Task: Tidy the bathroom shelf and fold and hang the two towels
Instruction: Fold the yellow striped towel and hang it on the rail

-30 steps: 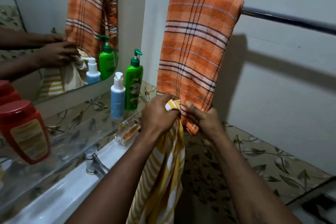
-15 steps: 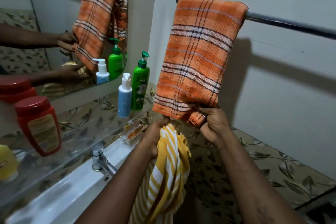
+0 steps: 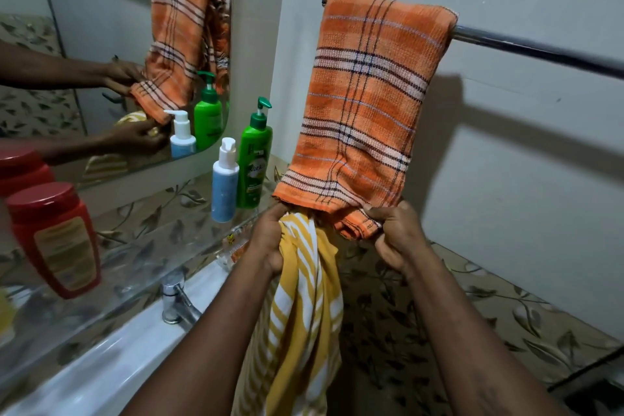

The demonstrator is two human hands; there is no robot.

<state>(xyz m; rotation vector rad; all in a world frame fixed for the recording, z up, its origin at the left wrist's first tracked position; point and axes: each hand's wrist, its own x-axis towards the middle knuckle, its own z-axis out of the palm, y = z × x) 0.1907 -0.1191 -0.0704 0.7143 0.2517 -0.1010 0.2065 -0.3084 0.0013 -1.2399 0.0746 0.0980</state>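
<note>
A pale plain wall (image 3: 506, 179) fills the right and top of the frame, with leaf-patterned tiles (image 3: 439, 314) below it. A mirror (image 3: 84, 10) takes the upper left, above a glass shelf (image 3: 135, 263) and a white sink (image 3: 101, 382) running to the lower left. A folded orange plaid towel (image 3: 364, 105) hangs at center over the left end of a metal rail (image 3: 540, 51). Its long axis runs downward and slants a little left. A yellow striped towel (image 3: 304, 314) hangs bunched and vertical from center to the bottom edge. The left hand (image 3: 270, 240) grips its top in a closed fist, just under the orange hem. The right hand (image 3: 395, 233) has its fingers clamped on the orange towel's lower right corner. On the shelf stand a red bottle (image 3: 57, 240), a green pump bottle (image 3: 253, 162) and a blue pump bottle (image 3: 224, 186) just beside it. A tap (image 3: 175, 300) sits on the sink.
</note>
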